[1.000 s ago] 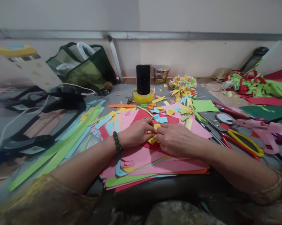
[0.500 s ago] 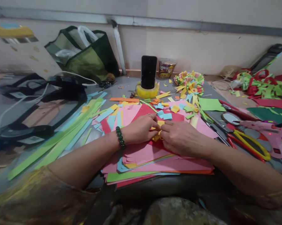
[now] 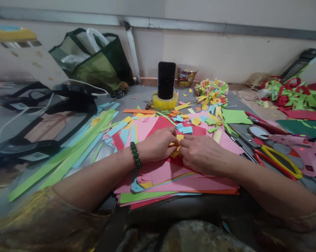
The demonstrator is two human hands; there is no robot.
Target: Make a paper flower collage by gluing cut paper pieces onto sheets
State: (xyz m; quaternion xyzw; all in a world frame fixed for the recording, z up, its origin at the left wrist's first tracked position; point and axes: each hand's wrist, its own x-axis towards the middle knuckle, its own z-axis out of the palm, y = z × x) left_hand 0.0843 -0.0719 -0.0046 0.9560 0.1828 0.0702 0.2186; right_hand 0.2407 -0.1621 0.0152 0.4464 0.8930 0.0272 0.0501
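Small yellow paper pieces point(image 3: 175, 153) lie between my hands on top of red paper point(image 3: 197, 130). My left hand point(image 3: 161, 144), with a ring and a green bead bracelet, has its fingers closed on the yellow paper from the left. From the right, my right hand point(image 3: 199, 152) pinches the same yellow paper, its fingertips close to the left ones. Beneath them is a stack of pink, blue, green and red sheets point(image 3: 165, 175). Folded blue pieces point(image 3: 187, 130) rest just beyond my fingers.
A phone point(image 3: 166, 80) stands in a yellow tape roll point(image 3: 165, 101), near a snack cup point(image 3: 186, 75) and a colourful paper ball point(image 3: 212, 91). Scissors point(image 3: 281, 161) and a pink glue gun point(image 3: 304, 150) lie right. Long green strips point(image 3: 65, 154) and a green bag point(image 3: 100, 63) are left.
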